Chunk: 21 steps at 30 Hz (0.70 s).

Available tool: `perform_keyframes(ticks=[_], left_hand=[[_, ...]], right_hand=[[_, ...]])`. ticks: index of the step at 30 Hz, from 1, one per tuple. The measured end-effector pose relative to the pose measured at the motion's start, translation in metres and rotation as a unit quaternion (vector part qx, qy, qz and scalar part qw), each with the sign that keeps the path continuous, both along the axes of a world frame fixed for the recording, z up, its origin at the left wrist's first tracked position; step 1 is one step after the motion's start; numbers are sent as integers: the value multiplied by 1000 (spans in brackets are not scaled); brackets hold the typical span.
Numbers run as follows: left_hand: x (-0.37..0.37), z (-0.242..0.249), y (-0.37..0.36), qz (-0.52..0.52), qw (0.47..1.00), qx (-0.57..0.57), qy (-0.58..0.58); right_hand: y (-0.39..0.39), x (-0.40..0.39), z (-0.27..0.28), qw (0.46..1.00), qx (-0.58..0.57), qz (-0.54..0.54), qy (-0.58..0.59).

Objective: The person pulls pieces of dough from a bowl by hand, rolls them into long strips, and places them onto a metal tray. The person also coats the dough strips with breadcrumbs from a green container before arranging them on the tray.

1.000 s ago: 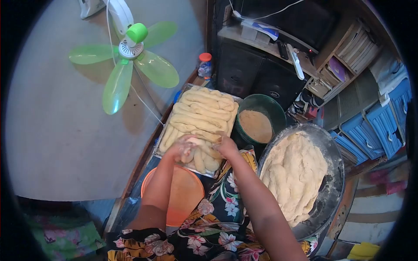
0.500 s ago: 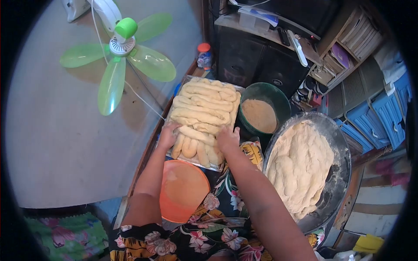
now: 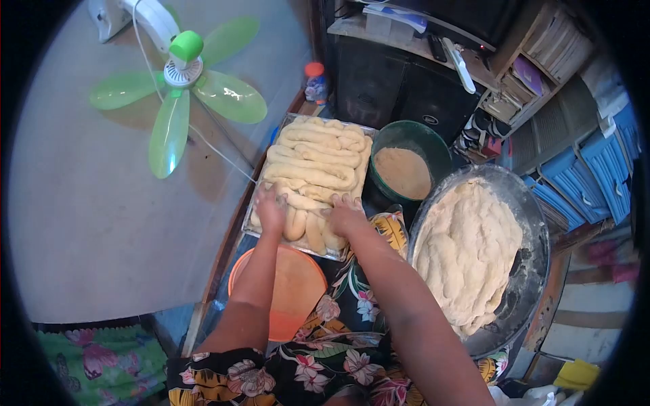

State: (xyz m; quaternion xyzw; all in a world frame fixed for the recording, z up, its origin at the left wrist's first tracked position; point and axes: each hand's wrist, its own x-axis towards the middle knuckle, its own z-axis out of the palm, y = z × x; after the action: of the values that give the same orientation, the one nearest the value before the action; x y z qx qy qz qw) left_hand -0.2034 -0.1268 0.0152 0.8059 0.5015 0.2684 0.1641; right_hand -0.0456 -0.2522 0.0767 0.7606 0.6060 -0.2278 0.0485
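Note:
Long pale dough ropes (image 3: 311,177) lie side by side across a foil-lined metal tray (image 3: 334,255). Shorter dough pieces (image 3: 296,224) run lengthwise at its near end. My left hand (image 3: 272,208) rests on the left part of a dough strip, fingers spread over it. On the right side of the same row, my right hand (image 3: 345,215) touches the dough with its fingers apart. Both palms face down and their undersides are hidden. To the right, a big dough mass (image 3: 467,257) fills much of a dark oval basin (image 3: 535,284).
An orange basin (image 3: 298,291) with a powdery bottom sits below the tray. Behind it is a green basin (image 3: 414,139) holding brownish powder (image 3: 403,172). A green-bladed fan (image 3: 183,73) hangs at the left wall. Black speakers (image 3: 372,84) and a shelf (image 3: 535,74) stand at the back.
My left hand has moved right from the tray's left edge onto the dough. My right hand has shifted slightly left, its fingers now spread over the strip.

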Motion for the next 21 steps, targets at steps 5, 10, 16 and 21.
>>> perform_keyframes(ticks=[5, 10, 16, 21], left_hand=[[0, -24, -20, -184, 976, -51, 106], [28, -27, -31, -119, 959, 42, 254], [55, 6, -67, -99, 976, -35, 189], [90, 74, -120, -210, 976, 5, 67]], right_hand=[[-61, 5, 82, 835, 277, 17, 475], [-181, -39, 164, 431, 315, -104, 839], [-156, -69, 241, 114, 724, 211, 647], [-191, -87, 242, 95, 776, 98, 615]])
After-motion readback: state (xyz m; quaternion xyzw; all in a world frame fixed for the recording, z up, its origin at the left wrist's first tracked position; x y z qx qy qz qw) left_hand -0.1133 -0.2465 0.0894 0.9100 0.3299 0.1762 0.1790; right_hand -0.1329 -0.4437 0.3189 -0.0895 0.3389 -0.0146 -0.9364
